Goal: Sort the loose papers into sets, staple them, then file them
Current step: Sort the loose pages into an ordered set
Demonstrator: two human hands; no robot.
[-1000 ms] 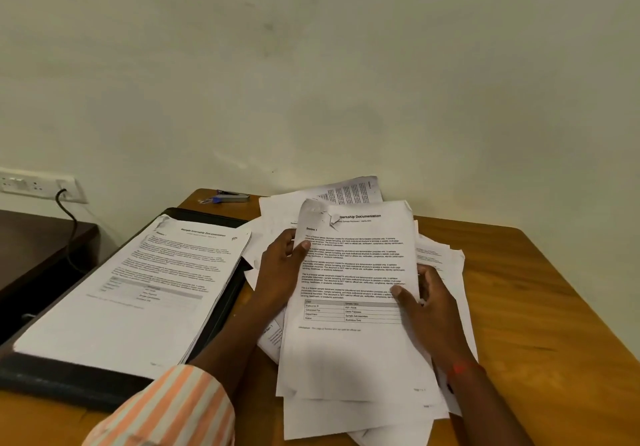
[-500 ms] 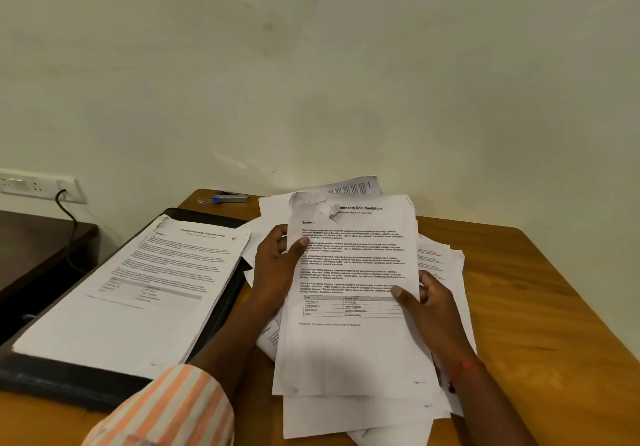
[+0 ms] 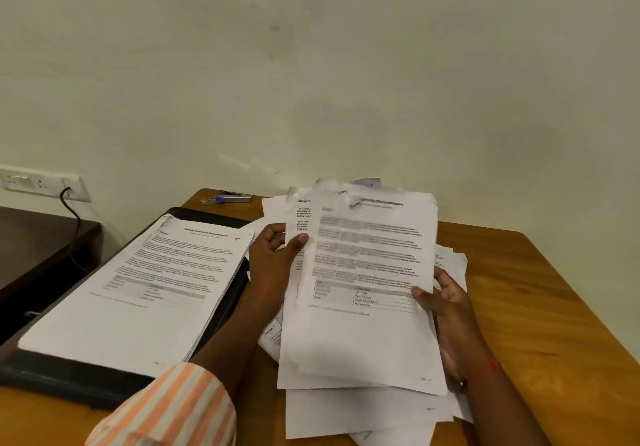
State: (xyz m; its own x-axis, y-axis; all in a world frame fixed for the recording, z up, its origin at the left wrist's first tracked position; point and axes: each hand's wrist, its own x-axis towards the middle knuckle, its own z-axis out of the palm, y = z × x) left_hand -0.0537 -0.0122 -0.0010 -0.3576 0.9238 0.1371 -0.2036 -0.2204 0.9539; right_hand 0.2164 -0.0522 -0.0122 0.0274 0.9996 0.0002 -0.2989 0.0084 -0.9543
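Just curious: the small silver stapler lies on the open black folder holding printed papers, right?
No. The head view shows the small silver stapler on the brown wooden table, beyond the open black folder, not on it.

A black cable (image 3: 77, 217) hangs from the wall socket (image 3: 38, 184).

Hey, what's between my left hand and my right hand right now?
In the head view, the sheaf of papers spans the gap; left hand pinches one edge, right hand the other.
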